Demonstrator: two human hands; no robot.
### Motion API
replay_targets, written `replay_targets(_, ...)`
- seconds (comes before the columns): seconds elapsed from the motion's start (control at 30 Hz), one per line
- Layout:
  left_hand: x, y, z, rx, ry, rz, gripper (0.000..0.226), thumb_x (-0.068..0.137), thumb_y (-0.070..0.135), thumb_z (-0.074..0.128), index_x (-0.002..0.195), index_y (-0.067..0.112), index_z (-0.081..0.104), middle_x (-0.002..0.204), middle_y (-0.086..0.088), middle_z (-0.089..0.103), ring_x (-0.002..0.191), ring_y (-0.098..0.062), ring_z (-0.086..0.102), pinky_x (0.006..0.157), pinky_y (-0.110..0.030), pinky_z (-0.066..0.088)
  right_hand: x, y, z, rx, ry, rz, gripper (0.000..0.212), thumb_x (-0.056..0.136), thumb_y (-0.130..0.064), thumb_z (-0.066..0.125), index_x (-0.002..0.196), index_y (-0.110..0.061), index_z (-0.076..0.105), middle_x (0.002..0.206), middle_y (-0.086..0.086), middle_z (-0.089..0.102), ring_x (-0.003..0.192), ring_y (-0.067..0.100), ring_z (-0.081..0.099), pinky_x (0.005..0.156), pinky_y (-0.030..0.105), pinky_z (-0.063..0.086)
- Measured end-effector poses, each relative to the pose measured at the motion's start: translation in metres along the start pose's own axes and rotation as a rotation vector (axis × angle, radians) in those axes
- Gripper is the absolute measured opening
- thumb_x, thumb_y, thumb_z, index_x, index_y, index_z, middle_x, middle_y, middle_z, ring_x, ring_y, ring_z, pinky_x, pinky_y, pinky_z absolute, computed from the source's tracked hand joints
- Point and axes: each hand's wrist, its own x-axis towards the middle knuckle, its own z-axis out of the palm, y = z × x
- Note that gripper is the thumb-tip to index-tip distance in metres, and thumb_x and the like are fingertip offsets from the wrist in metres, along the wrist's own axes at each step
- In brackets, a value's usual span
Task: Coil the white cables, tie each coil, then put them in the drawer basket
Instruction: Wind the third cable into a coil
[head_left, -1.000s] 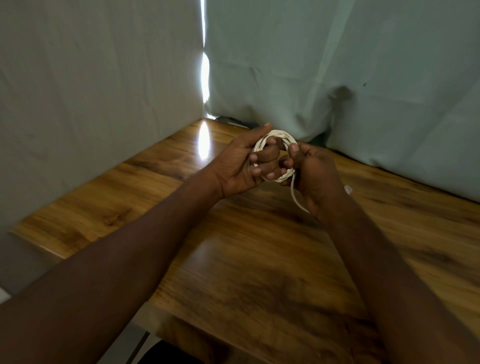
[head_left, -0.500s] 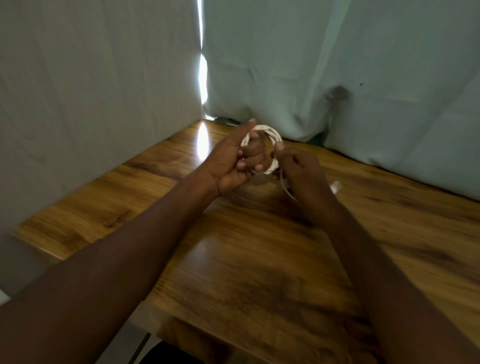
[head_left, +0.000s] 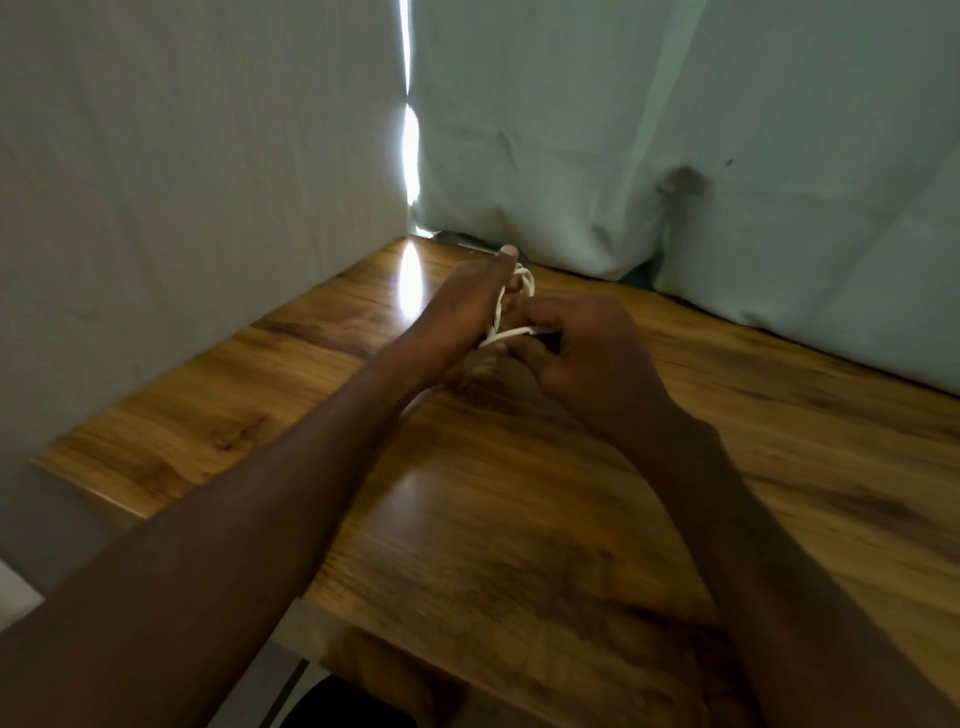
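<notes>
A small coil of white cable (head_left: 506, 317) is held low over the wooden table (head_left: 519, 519), near its far corner. My left hand (head_left: 462, 317) wraps the coil, back of the hand toward me, so most loops are hidden. My right hand (head_left: 582, 353) pinches a loose white strand where it leaves the coil and holds it across the coil's near side. Only a few loops and that strand show between the two hands. No drawer basket is in view.
Pale cloth sheets (head_left: 675, 130) hang behind and to the left of the table, with a bright slit of light between them. The table's left edge (head_left: 88, 483) drops off to the floor. A dark object (head_left: 343, 701) sits under the near edge.
Both hands dropped closer to the tabletop. My left hand turned its back to the camera, hiding the coil. My right hand shifted onto the strand at the coil's near side.
</notes>
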Motion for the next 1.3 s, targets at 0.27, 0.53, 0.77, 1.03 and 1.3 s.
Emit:
replay_targets(0.27,-0.011,-0.003,0.004,-0.164,-0.624,-0.226,0.053,0.109,0.053,0.029,0.087,0.01,0.048,0.042,0.001,0.027,0.028,-0.016,0.023,0.053,-0.031,0.037,-0.001,0.009,-0.005,0.224,0.232,0.273,0.02,0.077,-0.026,0.083,0.094,-0.02,0.074,0.098,-0.008,0.068,0.094,0.006,0.063,0.082,0.036,0.054)
replay_targets(0.53,-0.012,-0.001,0.009,-0.237,-0.636,-0.25,0.046,0.112,0.047,0.028,0.122,0.01,0.053,0.047,0.002,0.033,0.037,-0.017,0.035,0.063,-0.033,0.052,-0.002,0.02,0.0,0.541,0.128,0.565,0.013,0.094,-0.031,0.067,0.098,-0.019,0.064,0.099,0.002,0.073,0.097,0.023,0.07,0.088,0.05,0.059)
replay_targets(0.77,-0.012,-0.005,0.01,-0.318,-0.6,-0.226,0.062,0.11,0.044,0.038,0.144,-0.007,0.046,0.055,0.003,0.042,0.051,-0.014,0.045,0.076,-0.039,0.052,-0.007,0.022,0.008,0.728,0.273,0.684,0.006,0.102,-0.021,0.061,0.099,-0.018,0.059,0.095,0.017,0.072,0.079,0.03,0.073,0.062,0.042,0.058)
replay_targets(1.03,-0.009,-0.013,0.017,-0.233,-0.505,-0.119,0.03,0.112,0.026,0.04,0.106,0.002,0.057,0.052,0.003,0.035,0.038,-0.008,0.03,0.055,-0.032,0.035,-0.004,0.027,0.019,0.912,0.306,0.874,0.024,0.104,-0.034,0.061,0.107,-0.01,0.062,0.071,0.01,0.06,0.052,0.02,0.055,0.06,0.036,0.053)
replay_targets(1.3,-0.018,-0.008,0.029,-0.456,-0.676,-0.179,0.045,0.112,0.029,0.039,0.079,0.015,0.066,0.049,0.01,0.033,0.039,-0.003,0.02,0.049,-0.025,0.034,0.0,0.024,0.004,1.482,0.307,1.255,0.063,0.103,-0.041,0.043,0.046,-0.016,0.038,0.034,-0.003,0.027,0.029,0.016,0.025,0.048,0.021,0.04)
